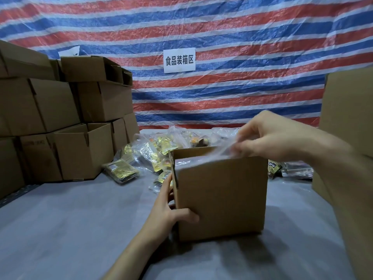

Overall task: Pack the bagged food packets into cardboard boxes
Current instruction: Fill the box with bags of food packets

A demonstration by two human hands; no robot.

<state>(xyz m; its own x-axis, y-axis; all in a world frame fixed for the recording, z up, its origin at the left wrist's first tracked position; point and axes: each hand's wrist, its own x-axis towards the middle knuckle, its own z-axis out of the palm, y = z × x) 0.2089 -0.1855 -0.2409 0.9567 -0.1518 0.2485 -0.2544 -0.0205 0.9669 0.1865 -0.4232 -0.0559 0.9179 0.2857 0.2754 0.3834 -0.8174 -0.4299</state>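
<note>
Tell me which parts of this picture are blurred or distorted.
Head view: the right hand and the bag it pinches are motion-blurred; the left hand and box look sharp; the stacked boxes near the frame's edge lean from wide-angle distortion.

The characters "食品装箱区" are printed in black on a white paper sign (179, 60), which is fixed to the striped tarpaulin (252, 37) behind the bench (80, 219). Faint print is seen on a cardboard box (34, 156) in the left stack but cannot be read. Print on the food packets (121, 170) is too blurred to read.
</note>
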